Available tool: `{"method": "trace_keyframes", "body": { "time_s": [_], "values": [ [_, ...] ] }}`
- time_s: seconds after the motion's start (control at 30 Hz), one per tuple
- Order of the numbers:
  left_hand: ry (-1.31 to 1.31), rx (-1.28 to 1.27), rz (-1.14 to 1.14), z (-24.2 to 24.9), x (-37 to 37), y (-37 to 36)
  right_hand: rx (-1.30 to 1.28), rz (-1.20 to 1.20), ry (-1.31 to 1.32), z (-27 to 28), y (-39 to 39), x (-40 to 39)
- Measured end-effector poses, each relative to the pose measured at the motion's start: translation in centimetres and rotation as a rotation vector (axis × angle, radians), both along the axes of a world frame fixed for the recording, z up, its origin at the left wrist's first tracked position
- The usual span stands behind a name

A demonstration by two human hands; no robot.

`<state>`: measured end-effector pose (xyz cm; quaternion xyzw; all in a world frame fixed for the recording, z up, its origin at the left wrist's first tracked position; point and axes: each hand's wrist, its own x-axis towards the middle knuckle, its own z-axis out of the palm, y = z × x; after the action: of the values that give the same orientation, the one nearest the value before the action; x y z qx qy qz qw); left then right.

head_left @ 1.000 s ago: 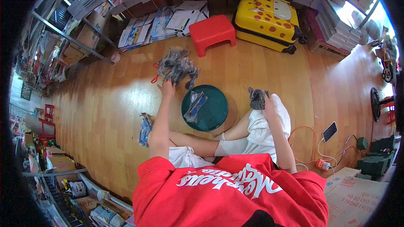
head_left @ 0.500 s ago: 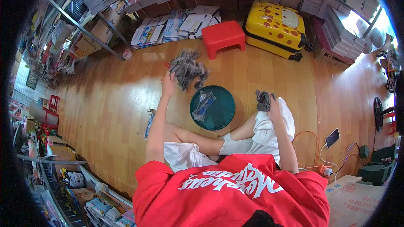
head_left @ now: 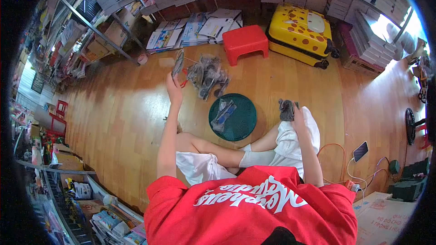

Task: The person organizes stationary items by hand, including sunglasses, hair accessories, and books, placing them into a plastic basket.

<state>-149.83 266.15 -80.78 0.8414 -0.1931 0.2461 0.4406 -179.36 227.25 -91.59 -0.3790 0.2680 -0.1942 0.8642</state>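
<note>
My left hand [head_left: 174, 84] is closed on a thin grey item in clear wrapping [head_left: 179, 63], held up left of the pile. Beside it, a heap of grey plastic-wrapped items [head_left: 208, 76] lies on the floor, with something red at its left edge. My right hand [head_left: 298, 114] grips a grey fuzzy bundle [head_left: 286, 110] above my right knee. Between my hands stands a round dark green stool [head_left: 243, 124], and a clear packet with something blue inside [head_left: 224, 114] lies on it.
A red stool [head_left: 245, 41] and a yellow giraffe-patterned suitcase [head_left: 300, 34] stand beyond the heap. Flat printed stacks [head_left: 195, 29] lie at the back left. A phone [head_left: 360, 151] with cables is at the right, near a cardboard box [head_left: 386, 220].
My left hand has moved away from the heap, to the left, and now holds up a thin wrapped item. My right hand keeps its grip on the grey bundle. The view has shifted slightly.
</note>
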Motion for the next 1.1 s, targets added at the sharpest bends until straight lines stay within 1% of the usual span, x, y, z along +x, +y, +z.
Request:
{"method": "trace_keyframes", "body": {
  "time_s": [0.1,0.2,0.3,0.4,0.5,0.6,0.7,0.8,0.9,1.0,1.1],
  "values": [
    [-0.071,0.095,0.013,0.4,0.6,0.6,0.012,-0.058,0.027,0.2,0.3,0.0],
    [-0.155,0.192,0.062,1.2,-0.2,0.4,0.01,-0.071,0.012,-1.0,-0.2,0.1],
    [-0.089,0.283,-0.005,0.9,-0.3,0.8,0.007,-0.028,-0.005,-1.0,-0.4,0.1],
    [-0.04,0.285,-0.004,-1.0,-0.3,1.2,-0.007,-0.047,-0.007,-0.9,-0.3,0.2],
    [-0.002,0.284,0.037,-1.2,-1.6,0.7,-0.028,-0.025,0.007,-1.8,-0.7,0.1],
    [-0.011,0.37,0.027,-1.7,-2.3,0.6,-0.04,-0.039,0.034,-2.0,-0.7,0.2],
    [-0.028,0.667,-0.034,-2.3,-1.7,1.2,-0.041,-0.038,0.07,-2.3,-0.9,0.3],
    [-0.02,0.625,-0.013,-3.7,-1.3,2.6,-0.007,-0.03,0.057,-2.3,-0.9,0.2],
    [0.023,0.58,0.07,-4.7,-2.1,3.2,-0.021,-0.048,0.122,-1.9,-0.9,0.2],
    [0.046,0.576,0.153,-6.2,-2.3,4.7,-0.05,-0.03,0.087,-1.1,-0.6,0.0],
    [0.059,0.61,0.24,-8.8,-1.7,6.7,-0.036,-0.04,0.071,0.4,0.1,-0.2]
  ]
}}
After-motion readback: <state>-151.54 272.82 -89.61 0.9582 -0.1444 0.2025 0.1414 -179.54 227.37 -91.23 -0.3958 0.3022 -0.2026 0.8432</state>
